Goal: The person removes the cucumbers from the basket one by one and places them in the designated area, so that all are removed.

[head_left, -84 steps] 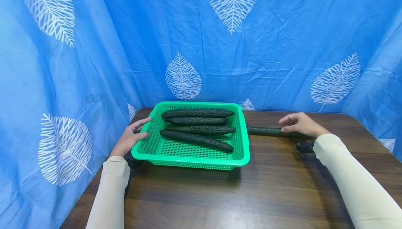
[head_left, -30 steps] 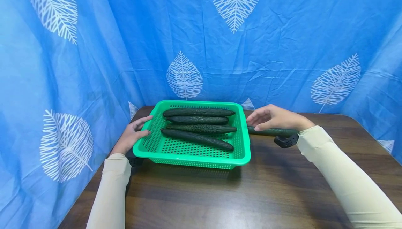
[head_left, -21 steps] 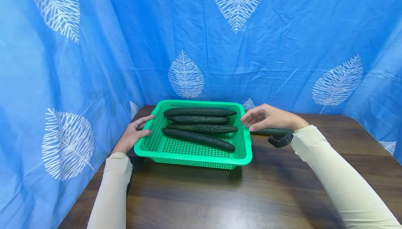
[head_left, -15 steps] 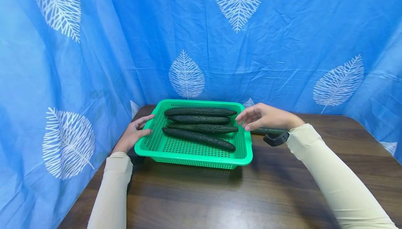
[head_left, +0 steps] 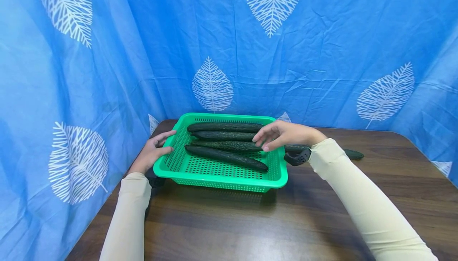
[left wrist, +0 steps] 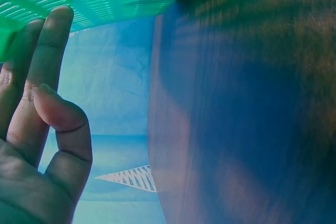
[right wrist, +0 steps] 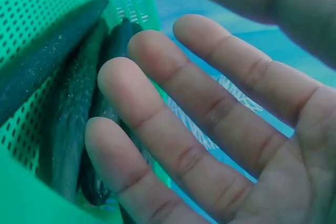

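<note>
A green perforated plastic basket [head_left: 222, 182] stands on the table with several dark green cucumbers [head_left: 229, 159] lying crosswise inside. My left hand [head_left: 148, 156] is at the basket's left rim, its fingers extended and the tips against the side. Over the right end of the basket hovers my right hand [head_left: 284, 136], fingers loosely bent, apart from one another and holding nothing. The right wrist view has the right hand [right wrist: 226, 129] beside the cucumbers [right wrist: 68, 114], with no clear grip on any. Outside the basket, one more cucumber [head_left: 354, 154] lies behind my right forearm, mostly hidden.
The brown wooden table [head_left: 229, 221] extends in front of the basket and to its right. A blue curtain [head_left: 315, 54] with white leaf prints hangs close behind and on both sides. Black straps [head_left: 298, 157] sit at the wrists.
My right hand has moved left, from above the cucumber on the table, across the basket's right rim to over the cucumbers inside. My left hand and the basket have hardly moved.
</note>
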`<state>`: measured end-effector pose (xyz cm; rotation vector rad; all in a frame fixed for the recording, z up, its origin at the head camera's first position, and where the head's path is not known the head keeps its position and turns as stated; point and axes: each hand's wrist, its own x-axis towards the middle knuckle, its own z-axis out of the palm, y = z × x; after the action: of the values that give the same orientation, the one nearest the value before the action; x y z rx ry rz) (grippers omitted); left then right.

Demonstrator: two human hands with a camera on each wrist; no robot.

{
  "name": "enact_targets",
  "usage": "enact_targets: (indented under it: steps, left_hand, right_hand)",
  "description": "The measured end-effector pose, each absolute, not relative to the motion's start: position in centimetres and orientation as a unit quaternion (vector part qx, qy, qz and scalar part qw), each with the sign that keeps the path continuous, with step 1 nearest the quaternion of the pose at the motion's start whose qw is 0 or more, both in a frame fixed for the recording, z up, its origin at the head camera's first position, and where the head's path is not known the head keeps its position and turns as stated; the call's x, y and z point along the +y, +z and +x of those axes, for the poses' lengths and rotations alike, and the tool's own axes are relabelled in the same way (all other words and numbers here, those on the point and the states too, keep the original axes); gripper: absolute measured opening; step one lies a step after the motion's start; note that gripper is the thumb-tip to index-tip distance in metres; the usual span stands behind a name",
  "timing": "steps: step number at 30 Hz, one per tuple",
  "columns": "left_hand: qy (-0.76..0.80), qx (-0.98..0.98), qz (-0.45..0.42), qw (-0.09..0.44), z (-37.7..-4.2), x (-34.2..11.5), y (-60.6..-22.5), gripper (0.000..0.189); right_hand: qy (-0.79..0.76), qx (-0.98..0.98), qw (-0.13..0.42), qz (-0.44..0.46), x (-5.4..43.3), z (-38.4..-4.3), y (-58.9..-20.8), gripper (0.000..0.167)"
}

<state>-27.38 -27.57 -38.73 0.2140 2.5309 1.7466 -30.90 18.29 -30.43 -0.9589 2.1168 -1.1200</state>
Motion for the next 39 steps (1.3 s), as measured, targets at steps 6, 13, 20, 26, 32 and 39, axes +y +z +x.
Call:
enact_targets:
  steps: [6, 13, 20, 26, 32, 39]
  left_hand:
    - [0.575, 0.815, 0.069, 0.034, -27.5, -27.5, -38.7, 0.072]
    - [0.578, 0.812, 0.069, 0.036, -27.5, -27.5, -38.6, 0.072]
    - [0.568, 0.819, 0.074, 0.029, -27.4, -27.5, -38.6, 0.071]
    - [0.567, 0.82, 0.077, 0.027, -27.3, -27.5, -38.6, 0.07]
    - [0.569, 0.818, 0.076, 0.028, -27.2, -27.6, -38.6, 0.071]
    - [0.572, 0.816, 0.073, 0.028, -27.3, -27.5, -38.6, 0.071]
  right_hand:
    - [-0.42, 0.781, 0.292, -0.358, 17.2, -31.4, -31.1, 0.044]
    - [-0.419, 0.791, 0.3, -0.33, 16.1, -32.0, -31.6, 0.046]
    - [-0.409, 0.799, 0.297, -0.326, 14.9, -32.7, -32.1, 0.045]
    - [-0.395, 0.806, 0.298, -0.325, 13.6, -33.1, -32.5, 0.043]
    - [-0.387, 0.807, 0.302, -0.329, 12.8, -33.7, -33.1, 0.044]
    - [-0.371, 0.815, 0.299, -0.329, 11.8, -34.0, -33.6, 0.043]
